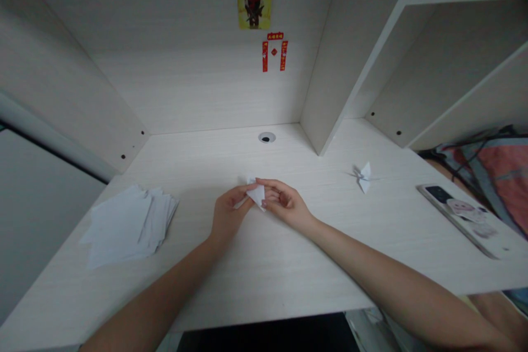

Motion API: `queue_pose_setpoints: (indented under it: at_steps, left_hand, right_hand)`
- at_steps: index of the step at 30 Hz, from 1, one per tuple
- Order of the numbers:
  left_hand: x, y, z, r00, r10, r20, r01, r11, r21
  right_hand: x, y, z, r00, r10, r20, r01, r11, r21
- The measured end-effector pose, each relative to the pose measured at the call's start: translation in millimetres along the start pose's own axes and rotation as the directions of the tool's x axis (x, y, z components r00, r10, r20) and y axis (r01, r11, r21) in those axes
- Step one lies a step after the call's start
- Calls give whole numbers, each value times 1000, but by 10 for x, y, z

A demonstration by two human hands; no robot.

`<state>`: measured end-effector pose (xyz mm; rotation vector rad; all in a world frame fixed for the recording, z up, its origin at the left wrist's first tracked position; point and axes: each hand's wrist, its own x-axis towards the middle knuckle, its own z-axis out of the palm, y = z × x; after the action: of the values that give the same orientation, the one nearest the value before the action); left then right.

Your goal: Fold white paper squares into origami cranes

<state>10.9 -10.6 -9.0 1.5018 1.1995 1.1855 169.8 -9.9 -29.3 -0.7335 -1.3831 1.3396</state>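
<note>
A small folded piece of white paper [258, 196] is held between both hands over the middle of the desk. My left hand [231, 209] pinches its left side between thumb and fingers. On its right side, my right hand [287, 203] grips it with thumb and index finger, the other fingers curled. The folded paper comes to a point at the bottom, and parts of it are hidden by the fingers. Off to the right stands a folded white paper crane [364, 178], apart from both hands. To the left lies a loose stack of white paper sheets [124, 225].
A phone in a decorated case [462, 220] lies at the desk's right. Behind the hands, a round cable hole [267, 137] sits near the back panel. An upright divider [330, 82] rises at the back right. Red and grey fabric [490, 170] lies beyond the right edge.
</note>
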Motion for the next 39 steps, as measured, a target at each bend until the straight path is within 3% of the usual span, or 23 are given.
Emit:
queue_pose_setpoints:
  at_steps: [2,9,19,23,32,39]
  left_hand:
    - [-7,16,3,999,-42,10,42,999,-5]
    - [-19,39,-71,1000,-16,19,13,986,163]
    - [23,47,-55,995,-59,82,58,998,15]
    - [36,34,-32,995,-89,54,92,994,-57]
    - [46,-19,-68,995,-100,-26,101,995,16]
    - [49,-13,-64,995,-101,0,101,994,32]
  right_hand:
    - [8,27,-25,1000,8,7,-8,1000,5]
    - [29,54,-105,998,64,-4,-64,997,38]
    - [28,44,-74,986,90,-138,-86,996,29]
    - [39,54,-60,977,99,-189,-94,995,36]
    - [66,88,-90,969,155,-191,-131,983,130]
    - [66,95,-127,966,137,-220,-135,991,27]
